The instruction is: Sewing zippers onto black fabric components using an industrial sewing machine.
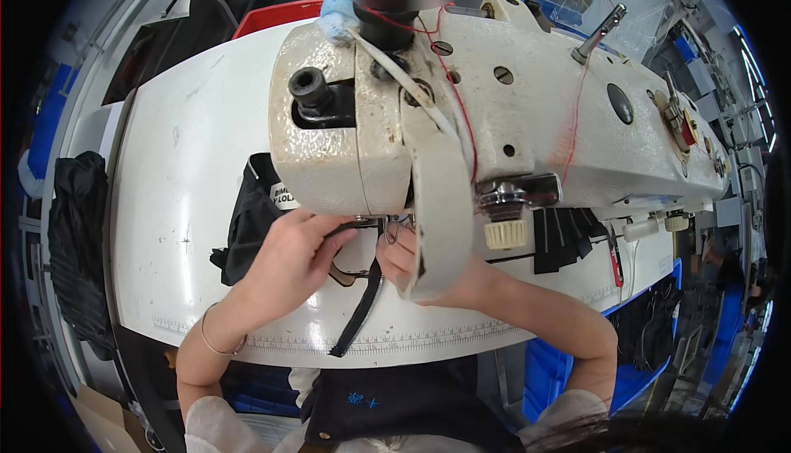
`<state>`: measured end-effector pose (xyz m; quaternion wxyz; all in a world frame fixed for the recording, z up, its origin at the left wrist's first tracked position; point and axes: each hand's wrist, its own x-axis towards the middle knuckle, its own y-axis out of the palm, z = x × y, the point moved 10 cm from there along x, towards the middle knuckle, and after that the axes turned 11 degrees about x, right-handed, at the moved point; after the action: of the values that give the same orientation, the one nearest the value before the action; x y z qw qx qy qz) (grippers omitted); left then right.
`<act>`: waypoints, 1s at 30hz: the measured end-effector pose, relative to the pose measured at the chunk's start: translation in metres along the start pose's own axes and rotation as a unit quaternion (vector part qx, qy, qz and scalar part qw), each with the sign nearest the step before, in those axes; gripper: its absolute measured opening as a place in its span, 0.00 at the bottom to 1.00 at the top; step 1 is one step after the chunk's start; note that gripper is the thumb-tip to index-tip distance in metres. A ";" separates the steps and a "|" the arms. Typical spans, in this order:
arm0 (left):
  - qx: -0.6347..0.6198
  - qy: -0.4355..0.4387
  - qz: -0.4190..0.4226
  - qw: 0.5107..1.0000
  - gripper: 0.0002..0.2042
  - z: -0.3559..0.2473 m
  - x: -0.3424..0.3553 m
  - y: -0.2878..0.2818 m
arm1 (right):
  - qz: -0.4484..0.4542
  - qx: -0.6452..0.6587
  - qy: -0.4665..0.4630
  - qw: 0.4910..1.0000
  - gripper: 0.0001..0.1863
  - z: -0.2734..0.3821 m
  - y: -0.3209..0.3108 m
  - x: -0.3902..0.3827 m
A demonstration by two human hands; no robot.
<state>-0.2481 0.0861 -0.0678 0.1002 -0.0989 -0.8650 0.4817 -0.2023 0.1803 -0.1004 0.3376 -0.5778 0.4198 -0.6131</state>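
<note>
Your left hand [288, 254] pinches a dark strip [363, 225] by the machine [317, 161] — your right hand [397, 257] is part-hidden, its grip unclear — with the zip [361, 313] slanting toward you, nearer your right.

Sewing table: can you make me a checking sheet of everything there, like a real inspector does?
Surface: white table with ruler marks along the near edge.
Job's things: sewing machine; black cloth on its left; black zipper trailing toward the near edge.
Clutter: black strips and a red-handled tool on the right.
Grips: left hand pinches dark material beside the machine; right hand has curled fingers, partly hidden, its hold unclear.
Cables: no power cable clearly seen; red thread hangs on the machine.
Surroundings: blue bin below right, red bin behind, more dark cloth off the left edge.
</note>
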 end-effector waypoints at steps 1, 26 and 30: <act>0.009 -0.015 0.011 1.000 0.09 0.005 0.002 -0.001 | -0.001 0.002 0.001 1.000 0.06 -0.002 0.003 -0.003; 0.101 0.225 -0.073 0.966 0.16 -0.039 -0.034 0.045 | -0.013 0.229 0.104 0.968 0.18 -0.004 -0.016 -0.011; 0.106 0.236 -0.106 0.960 0.15 -0.029 -0.024 0.037 | 0.015 0.064 0.049 0.997 0.18 0.007 -0.006 -0.014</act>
<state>-0.2146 0.1221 -0.0866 0.3619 -0.1063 -0.7664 0.5200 -0.1930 0.1947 -0.1010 0.3624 -0.5178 0.4047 -0.6609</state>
